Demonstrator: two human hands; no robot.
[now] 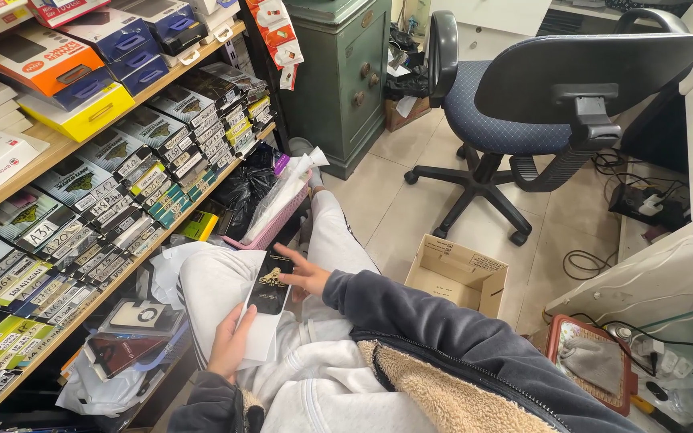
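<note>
A slim black phone-case packet (269,285), backed by a white sleeve (261,341), is held over the lap, just beside the stocked shelves (82,240), apparently so its printed face can be read. It is clasped from below by the left hand (230,343), while the right hand (305,275) rests open-fingered against its right edge, steadying rather than gripping. The packet's long axis runs from the body outward, its top tilted away towards the pink basket (276,226).

Dark jacket, pale trousers

Grey-blue jacket sleeve (411,317) with tan fleece lining (451,393) at the open front; light grey trousers (226,281).
</note>
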